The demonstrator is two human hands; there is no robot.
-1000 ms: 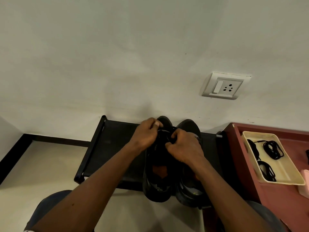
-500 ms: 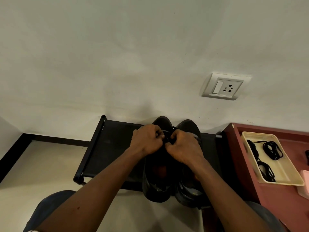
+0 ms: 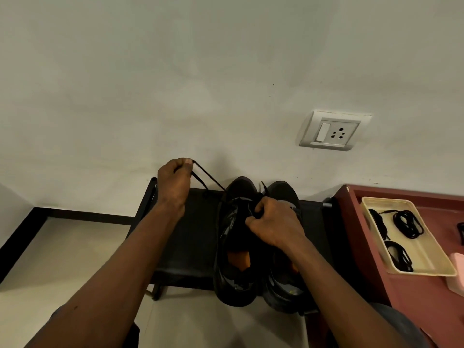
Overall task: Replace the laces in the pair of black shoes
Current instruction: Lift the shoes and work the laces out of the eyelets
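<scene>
Our left fingers (image 3: 179, 164) pinch the black lace (image 3: 209, 180), drawn taut from the shoe (image 3: 234, 247) just right of them, whose upper our right fingers (image 3: 259, 209) grip; we judge the lace limp, light, best held near its end.

Low black rack (image 3: 193, 234) standing on the pale floor (image 3: 62, 259), and the pair of black shoes (image 3: 233, 290) sits side by side on it, directly under the right hand (image 3: 273, 222). Out past that hand, a red-brown table (image 3: 414, 310) carries a cream tray (image 3: 426, 254) and, nearer, a pink object (image 3: 457, 275).
</scene>
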